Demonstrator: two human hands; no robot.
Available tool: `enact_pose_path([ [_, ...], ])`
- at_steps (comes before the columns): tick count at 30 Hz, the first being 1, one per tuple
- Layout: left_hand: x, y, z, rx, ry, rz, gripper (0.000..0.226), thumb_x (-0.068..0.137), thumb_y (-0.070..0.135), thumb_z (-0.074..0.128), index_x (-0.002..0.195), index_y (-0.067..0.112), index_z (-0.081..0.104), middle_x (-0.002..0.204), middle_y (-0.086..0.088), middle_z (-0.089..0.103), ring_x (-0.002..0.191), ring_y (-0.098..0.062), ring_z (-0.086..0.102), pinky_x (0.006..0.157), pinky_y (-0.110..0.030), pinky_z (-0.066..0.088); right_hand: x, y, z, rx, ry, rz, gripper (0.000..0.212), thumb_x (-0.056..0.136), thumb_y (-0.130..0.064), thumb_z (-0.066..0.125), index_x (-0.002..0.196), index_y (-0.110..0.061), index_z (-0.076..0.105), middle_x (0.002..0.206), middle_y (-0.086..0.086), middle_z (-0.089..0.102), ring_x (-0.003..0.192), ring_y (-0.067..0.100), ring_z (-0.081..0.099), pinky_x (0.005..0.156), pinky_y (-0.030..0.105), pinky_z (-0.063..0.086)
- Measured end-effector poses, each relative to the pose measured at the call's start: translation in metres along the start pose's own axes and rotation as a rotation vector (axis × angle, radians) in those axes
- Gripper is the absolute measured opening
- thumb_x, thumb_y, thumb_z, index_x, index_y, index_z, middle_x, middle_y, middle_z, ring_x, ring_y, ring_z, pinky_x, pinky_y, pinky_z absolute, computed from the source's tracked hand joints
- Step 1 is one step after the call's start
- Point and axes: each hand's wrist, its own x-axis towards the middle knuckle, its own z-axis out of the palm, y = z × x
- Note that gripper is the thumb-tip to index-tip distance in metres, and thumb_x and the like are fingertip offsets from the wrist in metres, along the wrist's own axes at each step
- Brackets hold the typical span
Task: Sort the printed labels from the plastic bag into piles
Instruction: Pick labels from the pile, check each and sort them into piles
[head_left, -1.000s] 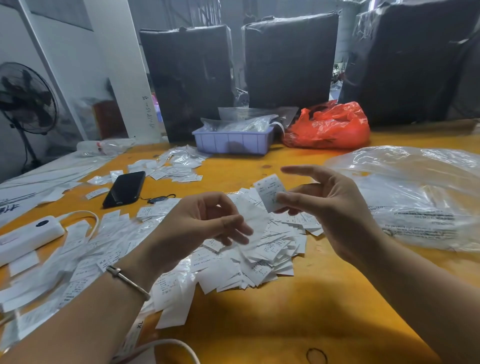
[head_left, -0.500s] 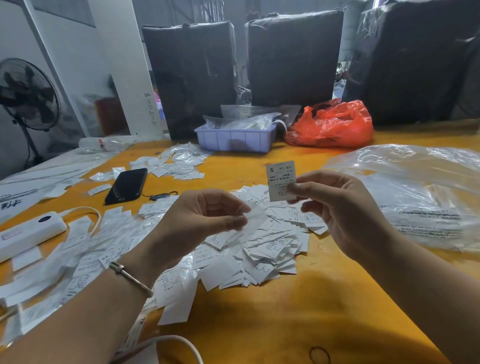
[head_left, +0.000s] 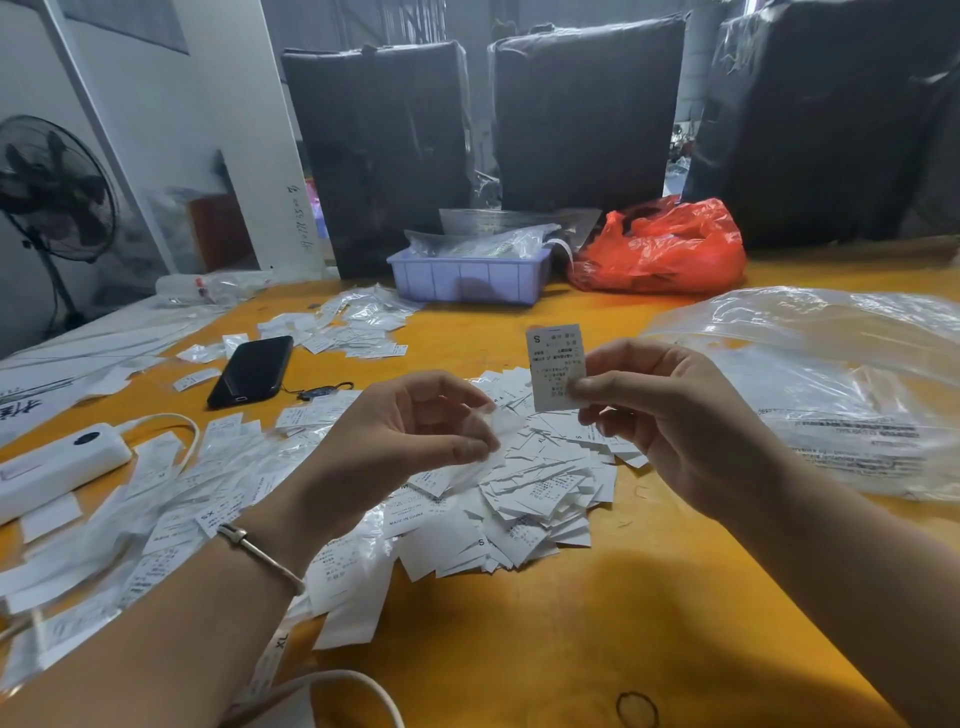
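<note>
Head view, right hand (head_left: 670, 421) fingers pinched an upright S label (head_left: 556, 364), left hand (head_left: 405, 441) fingers pinched a clear wrapper (head_left: 493, 441), label pile (head_left: 535, 499) below on the table (head_left: 571, 623).

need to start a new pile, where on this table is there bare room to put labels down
Bare orange table in front of the label heap, between the forearms. A second strip between the heap and the purple tray, right of the phone. Crowded: the left side, strewn with labels, and the right, under the clear bag.
</note>
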Motion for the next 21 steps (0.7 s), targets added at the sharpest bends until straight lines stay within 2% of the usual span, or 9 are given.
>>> enact_pose_path([
  [3,0.0002,0.0006,-0.0002,0.023,0.002,-0.004,0.025,0.071,0.014,0.083,0.095,0.017,0.073,0.092,-0.008,0.075,0.089,-0.020,0.072,0.078,-0.021,0.055,-0.0004,-0.0009,0.0008,-0.017,0.021,0.011,0.003,0.060,-0.014,0.073,0.062,-0.015,0.071,0.082,0.019,0.068,0.055,0.011,0.048,0.050,0.018,0.037],
  [6,0.0008,0.0002,-0.0004,0.076,0.006,-0.012,0.008,0.074,0.022,0.076,0.081,0.025,0.075,0.089,-0.004,0.075,0.089,-0.016,0.070,0.083,-0.026,0.055,-0.0011,-0.0028,0.0015,-0.016,0.037,0.018,0.004,0.061,-0.016,0.072,0.058,-0.016,0.069,0.083,0.019,0.068,0.056,0.011,0.044,0.049,0.017,0.034],
  [9,0.0015,-0.0001,-0.0013,0.103,0.039,-0.015,0.010,0.075,0.025,0.073,0.078,0.016,0.073,0.089,0.000,0.074,0.091,-0.014,0.068,0.084,-0.030,0.051,-0.0010,-0.0031,0.0016,-0.020,0.031,0.032,0.009,0.063,-0.016,0.071,0.056,-0.017,0.067,0.081,0.016,0.069,0.057,0.010,0.049,0.049,0.016,0.038],
  [12,0.0020,0.0006,-0.0027,0.069,0.074,-0.021,0.002,0.073,0.025,0.073,0.073,0.023,0.074,0.088,0.002,0.074,0.086,-0.008,0.067,0.074,-0.017,0.050,0.0004,-0.0012,-0.0009,0.003,0.034,0.045,0.014,0.070,-0.009,0.068,0.061,-0.018,0.062,0.080,0.013,0.071,0.063,0.013,0.061,0.050,0.016,0.044],
  [16,0.0030,0.0001,-0.0058,-0.061,0.091,-0.053,0.005,0.072,0.012,0.069,0.071,0.017,0.070,0.075,-0.006,0.067,0.069,-0.015,0.060,0.066,-0.022,0.052,-0.0003,-0.0011,-0.0038,-0.015,0.007,0.049,0.017,0.082,0.003,0.058,0.076,-0.012,0.052,0.087,0.020,0.073,0.066,0.021,0.068,0.050,0.018,0.048],
  [18,0.0032,-0.0003,-0.0068,-0.123,0.077,-0.074,0.009,0.070,0.005,0.068,0.073,0.013,0.064,0.076,-0.011,0.068,0.069,-0.019,0.065,0.066,-0.027,0.055,0.0000,-0.0005,-0.0043,-0.044,0.014,0.037,0.018,0.080,0.007,0.060,0.076,-0.010,0.053,0.081,0.017,0.073,0.062,0.019,0.066,0.050,0.018,0.048],
  [21,0.0035,-0.0009,-0.0077,-0.177,0.066,-0.120,0.029,0.066,-0.002,0.071,0.090,0.005,0.055,0.079,-0.014,0.071,0.075,-0.027,0.071,0.067,-0.029,0.058,0.0014,0.0023,-0.0042,-0.058,0.036,0.005,0.018,0.077,0.010,0.063,0.075,-0.008,0.059,0.072,0.011,0.069,0.057,0.015,0.059,0.051,0.017,0.045],
])
